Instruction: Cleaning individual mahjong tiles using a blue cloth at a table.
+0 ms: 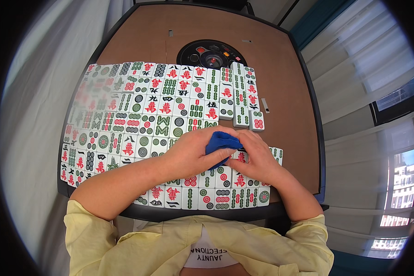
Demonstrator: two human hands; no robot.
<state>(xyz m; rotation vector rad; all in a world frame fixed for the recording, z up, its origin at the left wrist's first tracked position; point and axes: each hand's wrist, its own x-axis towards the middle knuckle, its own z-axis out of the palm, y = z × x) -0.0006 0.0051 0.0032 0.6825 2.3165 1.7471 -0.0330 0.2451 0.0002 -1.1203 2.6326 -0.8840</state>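
Observation:
My left hand [195,150] grips a folded blue cloth [218,143] between its thumb and fingers. My right hand [262,158] curves around from the other side, its thumb and fingertips meeting the cloth's right edge. Whether those fingers hold a tile inside the cloth is hidden. Under both hands spreads a block of face-up mahjong tiles [162,125] in close rows, marked with circles, bamboo and characters. One character tile [241,157] shows in the gap between my right thumb and forefinger. Beyond my right fingers, a circle tile [257,120] ends a short column.
The brown mahjong table [138,38] has a raised dark rim [310,103]. A round black control panel [183,55] with coloured buttons sits past the tiles. Pale curtain fabric [51,86] hangs at left; a curtained window [400,193] is at right.

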